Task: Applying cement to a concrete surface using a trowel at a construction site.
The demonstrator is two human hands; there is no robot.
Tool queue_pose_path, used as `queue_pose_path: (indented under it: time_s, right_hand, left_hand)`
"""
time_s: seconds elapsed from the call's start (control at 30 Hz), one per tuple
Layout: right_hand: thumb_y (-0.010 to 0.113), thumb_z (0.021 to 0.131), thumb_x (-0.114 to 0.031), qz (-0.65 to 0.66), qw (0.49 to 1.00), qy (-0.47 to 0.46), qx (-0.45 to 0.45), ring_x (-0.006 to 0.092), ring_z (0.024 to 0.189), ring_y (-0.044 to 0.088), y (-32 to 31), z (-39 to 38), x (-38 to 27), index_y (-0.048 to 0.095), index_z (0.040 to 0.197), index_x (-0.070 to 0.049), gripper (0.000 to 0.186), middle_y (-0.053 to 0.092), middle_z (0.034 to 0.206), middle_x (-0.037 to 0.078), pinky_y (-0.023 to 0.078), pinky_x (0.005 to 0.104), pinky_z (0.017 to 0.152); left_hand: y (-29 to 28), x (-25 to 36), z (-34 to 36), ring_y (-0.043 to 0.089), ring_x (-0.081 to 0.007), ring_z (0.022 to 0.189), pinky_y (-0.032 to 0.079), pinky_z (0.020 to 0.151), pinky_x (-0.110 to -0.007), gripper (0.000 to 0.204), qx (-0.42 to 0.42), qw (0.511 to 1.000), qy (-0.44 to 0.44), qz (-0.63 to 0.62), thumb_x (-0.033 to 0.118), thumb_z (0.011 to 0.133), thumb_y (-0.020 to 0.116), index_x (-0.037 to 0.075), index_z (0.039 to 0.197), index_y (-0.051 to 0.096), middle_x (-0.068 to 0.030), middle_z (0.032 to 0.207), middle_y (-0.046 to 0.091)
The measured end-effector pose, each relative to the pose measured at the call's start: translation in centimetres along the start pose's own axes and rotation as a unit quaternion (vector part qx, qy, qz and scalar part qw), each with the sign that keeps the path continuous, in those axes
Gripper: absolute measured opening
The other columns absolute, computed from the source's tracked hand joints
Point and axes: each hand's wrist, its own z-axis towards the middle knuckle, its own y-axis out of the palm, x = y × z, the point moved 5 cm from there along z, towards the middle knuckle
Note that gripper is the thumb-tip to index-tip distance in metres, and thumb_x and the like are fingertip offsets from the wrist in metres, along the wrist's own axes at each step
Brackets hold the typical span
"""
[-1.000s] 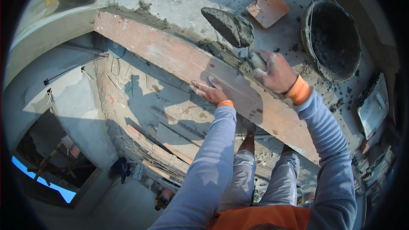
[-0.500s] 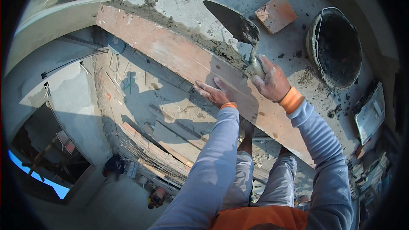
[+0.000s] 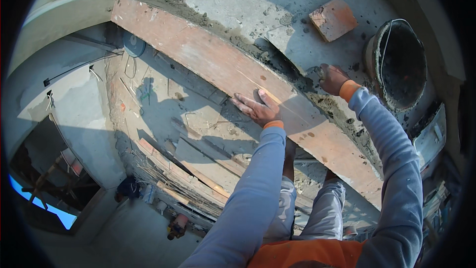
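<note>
My right hand [image 3: 333, 79] is closed around the handle of a pointing trowel. The trowel's blade [image 3: 287, 61] is tilted low at the strip of wet mortar [image 3: 198, 17], which runs along the far edge of a long reddish board [image 3: 183, 42]. Part of the blade blends into shadow, and the handle is mostly covered by my fingers. My left hand [image 3: 260, 109] lies on the near edge of the board with its fingers spread, holding nothing.
A mortar-caked bucket [image 3: 399, 64] with a wire handle stands at the right, beside a broken brick piece [image 3: 334, 19]. A mortar-smeared pan [image 3: 430, 141] lies below the bucket. Over the board's near side is a lower level with planks [image 3: 198, 168] and another person [image 3: 177, 227].
The trowel has swung down from a raised position to the mortar strip. My right hand has shifted right, away from the board. My left hand stays on the board's edge.
</note>
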Motion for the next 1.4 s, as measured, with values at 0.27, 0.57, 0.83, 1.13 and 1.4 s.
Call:
queue_pose_path:
  time_s: [0.27,0.57,0.83,1.13,1.4]
  right_hand:
    - [0.057,0.072,-0.004,-0.048,0.990,-0.017,-0.130,0.0388,0.095,0.065,-1.8,3.5,-5.4,0.060,0.110,0.005,0.040,0.067,0.099,0.025,0.053,0.0436,0.085]
    - [0.064,0.071,-0.011,0.009,0.988,-0.093,-0.126,0.0389,0.084,0.065,-2.3,-0.3,-2.7,0.061,0.110,0.001,0.041,0.067,0.090,0.023,0.052,0.0432,0.078]
    - [0.064,0.073,-0.015,0.002,1.000,0.008,0.007,0.0406,0.082,0.064,0.7,-6.0,7.2,0.060,0.106,-0.002,0.036,0.066,0.086,0.024,0.052,0.0461,0.072]
    - [0.062,0.069,-0.007,-0.030,0.995,-0.033,-0.091,0.0416,0.083,0.065,2.4,-4.7,3.5,0.062,0.104,0.002,0.036,0.066,0.088,0.025,0.053,0.0454,0.075]
    - [0.063,0.069,-0.011,0.046,0.991,-0.063,-0.113,0.0408,0.081,0.065,-1.1,-8.6,3.6,0.059,0.110,0.004,0.044,0.065,0.085,0.026,0.052,0.0431,0.075]
  left_hand:
    - [-0.6,1.0,-0.2,0.020,-0.0433,0.141,0.023,0.114,-0.049,0.082,-0.039,0.999,-0.025,-0.008,0.050,0.097,0.041,-0.006,0.149,0.012,-0.0307,0.151,0.012]
    - [0.3,-0.9,0.4,0.017,-0.0431,0.142,0.021,0.115,-0.047,0.086,0.002,1.000,0.017,0.002,0.051,0.095,0.044,-0.007,0.149,0.011,-0.0316,0.152,0.011]
    - [0.1,0.4,-0.3,0.017,-0.0416,0.142,0.019,0.115,-0.047,0.079,0.000,1.000,0.028,-0.002,0.047,0.098,0.041,-0.009,0.148,0.014,-0.0311,0.151,0.015]
    - [0.2,0.5,-0.5,0.013,-0.0413,0.143,0.019,0.117,-0.046,0.081,-0.016,1.000,0.013,-0.019,0.050,0.098,0.038,-0.008,0.148,0.013,-0.0314,0.152,0.013]
    - [0.2,-0.2,-0.1,0.012,-0.0411,0.144,0.019,0.117,-0.045,0.082,-0.011,1.000,0.001,0.013,0.053,0.098,0.037,-0.007,0.148,0.013,-0.0316,0.152,0.012]
